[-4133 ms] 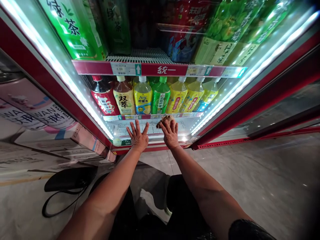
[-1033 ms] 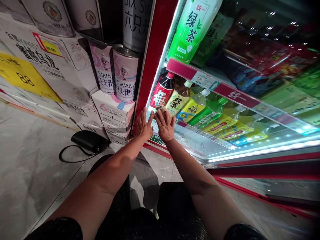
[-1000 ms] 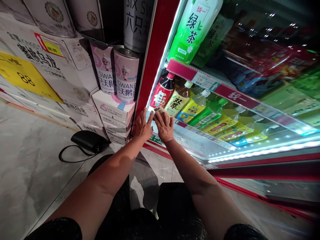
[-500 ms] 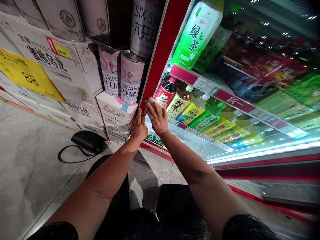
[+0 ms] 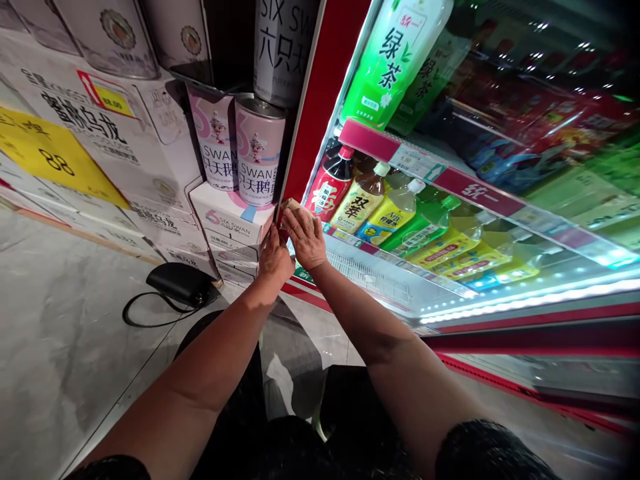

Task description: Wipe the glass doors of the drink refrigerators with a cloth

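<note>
My right hand [image 5: 306, 233] presses a beige cloth [image 5: 291, 205], mostly hidden beneath its fingers, onto the red frame [image 5: 306, 113] of a lit drinks cooler. Just left of it and a little lower, my left hand [image 5: 276, 257] rests on the side of that frame with its fingers stretched upward and nothing visible in them. White cartons [image 5: 233, 217] stand close by this hand, topped by a pink can [image 5: 260, 150]. Behind the right hand, a red-labelled bottle [image 5: 331, 187] sits on the cooler's lower shelf.
Several more drink bottles [image 5: 393, 207] line the cooler shelf, below a large green tea bottle [image 5: 395, 63]. Stacked boxes with a yellow price sign [image 5: 55, 160] fill the left side. A black bag [image 5: 180, 283] with a strap lies on the grey tiled floor [image 5: 65, 333].
My right hand and the cloth have shifted left, from the bottles' edge onto the red frame. The left hand stays in nearly the same place. The view has moved slightly.
</note>
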`<state>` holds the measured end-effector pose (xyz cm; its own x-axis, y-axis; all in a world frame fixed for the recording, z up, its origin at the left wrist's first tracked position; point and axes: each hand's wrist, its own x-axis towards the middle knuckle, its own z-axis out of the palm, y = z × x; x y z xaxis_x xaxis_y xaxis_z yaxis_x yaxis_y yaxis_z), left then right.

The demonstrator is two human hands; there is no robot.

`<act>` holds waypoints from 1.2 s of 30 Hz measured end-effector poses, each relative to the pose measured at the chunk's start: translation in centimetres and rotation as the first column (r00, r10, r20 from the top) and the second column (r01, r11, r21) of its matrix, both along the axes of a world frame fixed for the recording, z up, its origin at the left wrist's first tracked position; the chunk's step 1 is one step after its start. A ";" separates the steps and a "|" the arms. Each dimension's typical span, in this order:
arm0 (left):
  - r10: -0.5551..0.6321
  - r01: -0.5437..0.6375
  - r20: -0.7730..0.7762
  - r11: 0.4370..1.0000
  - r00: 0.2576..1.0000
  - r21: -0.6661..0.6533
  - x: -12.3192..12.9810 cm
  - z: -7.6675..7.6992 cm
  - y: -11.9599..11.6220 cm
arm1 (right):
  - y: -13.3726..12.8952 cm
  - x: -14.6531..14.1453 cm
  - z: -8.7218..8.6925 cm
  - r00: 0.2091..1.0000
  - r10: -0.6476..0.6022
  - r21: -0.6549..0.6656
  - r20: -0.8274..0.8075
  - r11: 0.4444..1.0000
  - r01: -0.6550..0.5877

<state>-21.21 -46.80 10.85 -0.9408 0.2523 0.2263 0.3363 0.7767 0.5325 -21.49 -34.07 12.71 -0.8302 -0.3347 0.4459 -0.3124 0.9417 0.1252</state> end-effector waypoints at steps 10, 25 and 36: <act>0.016 0.007 0.128 0.984 0.992 -0.176 0.1 -0.2 0.0 | 2.1 2.2 -5.7 0.969 0.128 0.066 0.212 0.987 -0.145; -0.189 0.180 -0.074 0.978 0.979 -0.108 3.1 -1.6 4.3 | 9.9 8.4 -6.7 0.996 0.083 0.071 -0.012 0.994 -0.082; -0.316 0.295 -0.167 0.946 0.934 -0.136 3.9 -3.3 6.7 | 14.2 12.5 -7.7 0.989 -0.148 0.031 -0.006 0.988 0.148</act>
<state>-17.28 -40.12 7.56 -0.7590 0.5530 0.3437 0.6503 0.6698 0.3584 -8.97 -19.91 5.04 -0.8698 -0.2222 0.4406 -0.1693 0.9731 0.1565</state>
